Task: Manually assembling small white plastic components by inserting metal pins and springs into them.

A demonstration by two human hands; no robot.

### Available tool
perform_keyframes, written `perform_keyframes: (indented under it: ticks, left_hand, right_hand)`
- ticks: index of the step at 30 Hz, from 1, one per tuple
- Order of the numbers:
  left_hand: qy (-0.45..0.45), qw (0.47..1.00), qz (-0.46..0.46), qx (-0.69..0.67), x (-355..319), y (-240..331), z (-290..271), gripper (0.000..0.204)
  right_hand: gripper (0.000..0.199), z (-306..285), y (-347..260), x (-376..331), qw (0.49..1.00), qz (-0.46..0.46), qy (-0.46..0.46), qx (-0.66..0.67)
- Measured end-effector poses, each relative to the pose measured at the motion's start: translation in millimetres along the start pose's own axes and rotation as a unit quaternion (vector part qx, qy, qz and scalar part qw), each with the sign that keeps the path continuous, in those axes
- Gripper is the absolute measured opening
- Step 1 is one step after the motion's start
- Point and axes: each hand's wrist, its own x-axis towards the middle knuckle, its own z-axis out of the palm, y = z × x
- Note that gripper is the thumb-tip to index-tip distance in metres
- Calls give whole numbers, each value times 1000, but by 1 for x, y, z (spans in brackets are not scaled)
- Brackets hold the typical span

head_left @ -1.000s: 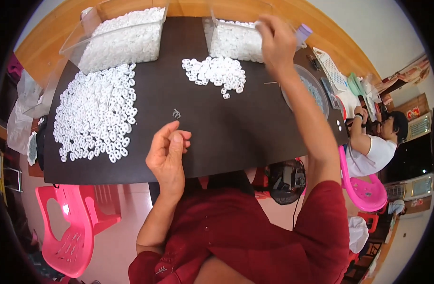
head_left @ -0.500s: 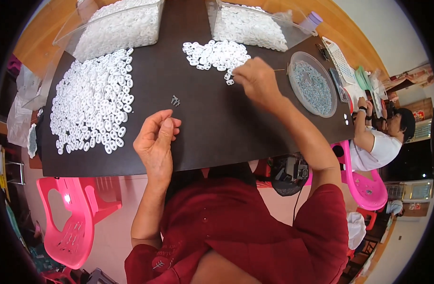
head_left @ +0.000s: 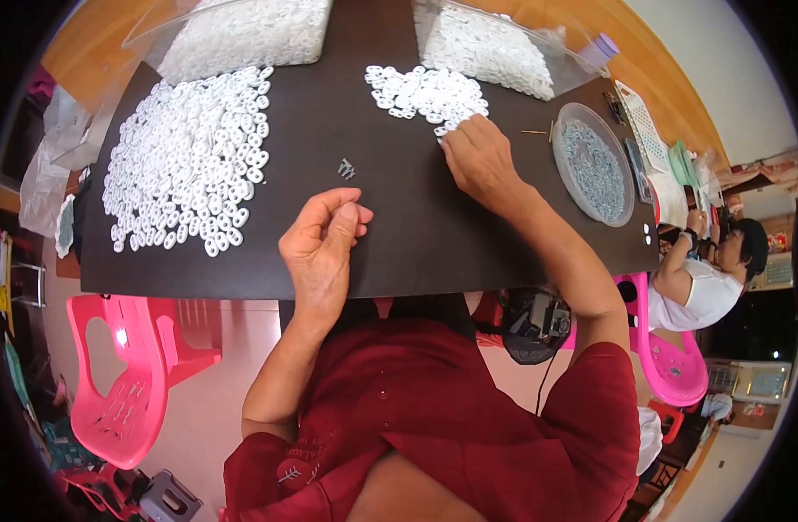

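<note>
My right hand [head_left: 482,161] reaches over the table with its fingers bent down and together. Its fingertips touch the near edge of a small pile of white oval plastic pieces with two holes [head_left: 425,91]; whatever they grip is hidden. Nearer to me, my left hand [head_left: 322,244] is held palm inward, thumb against curled fingers. I cannot make out what, if anything, is in that pinch. Just beyond its fingertips lie several small grey screws [head_left: 346,168]. A round clear tub of screws [head_left: 627,204] stands to the right.
A large spread of the white pieces [head_left: 186,165] covers the table's left. Two clear bins [head_left: 321,43] of them stand at the back. A thin stick [head_left: 534,131] lies near the tub. At the right, a person in white [head_left: 710,287] sits by a pink chair [head_left: 677,370].
The whole view has shifted, moving the table contents right and up. My right hand has come slightly left and nearer along the pile's edge. My left hand has edged right, closer to below the screws.
</note>
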Motion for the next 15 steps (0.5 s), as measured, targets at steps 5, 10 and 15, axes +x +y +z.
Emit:
perform_keyframes:
  ticks: [5, 10, 15]
  left_hand:
    - [4, 999, -18, -33, -9, -3, 6, 18]
    - [-33, 991, -87, -97, -6, 4, 5, 21]
    - [-29, 971, -118, -205, -2, 5, -11, 17]
  right_hand:
    - [5, -27, -68, 9, 918, 209, 9, 338]
    - [4, -38, -104, 24, 792, 315, -44, 522]
    - [9, -31, -102, 31, 916, 44, 50, 396]
